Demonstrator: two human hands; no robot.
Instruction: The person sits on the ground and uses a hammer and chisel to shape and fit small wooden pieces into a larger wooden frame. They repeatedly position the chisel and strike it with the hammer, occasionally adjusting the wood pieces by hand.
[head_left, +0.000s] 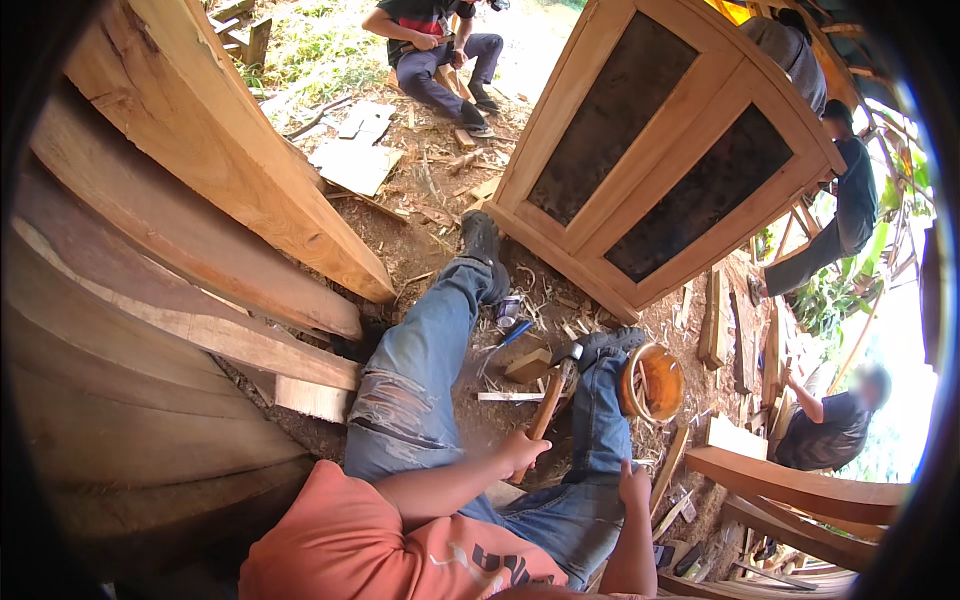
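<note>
My left hand is wrapped round the wooden handle of a hammer. The hammer tilts up and away, its metal head beside my right boot. My right hand is closed beside my right leg; what it holds, if anything, is hidden. Between my legs lie a small wood block, a pale strip of wood and a blue-handled tool. An orange bucket stands against my right shin. Ahead of my boots, a large panelled wooden piece with two dark panels leans at a slant.
Thick planks crowd the left side. Wood shavings and offcuts litter the dirt floor. One person sits ahead; others are at right, including a seated person. Curved timbers lie at lower right.
</note>
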